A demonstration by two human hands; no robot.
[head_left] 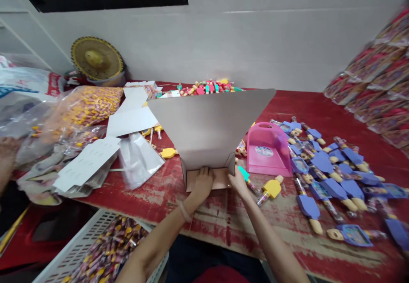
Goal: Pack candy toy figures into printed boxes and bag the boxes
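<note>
Cardboard box on red table, pinched at right edge by right hand; touched inside by left hand, with unclear grip.

Red table, paint worn through along the front. Directly on it: open cardboard box, pink dustpan, purple toys right, white cards and clear plastic sleeves left.

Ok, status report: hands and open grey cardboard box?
Left hand inside box. Right hand at its right wall. Box on worn red table. Pink plastic scoop close on its right.
</note>
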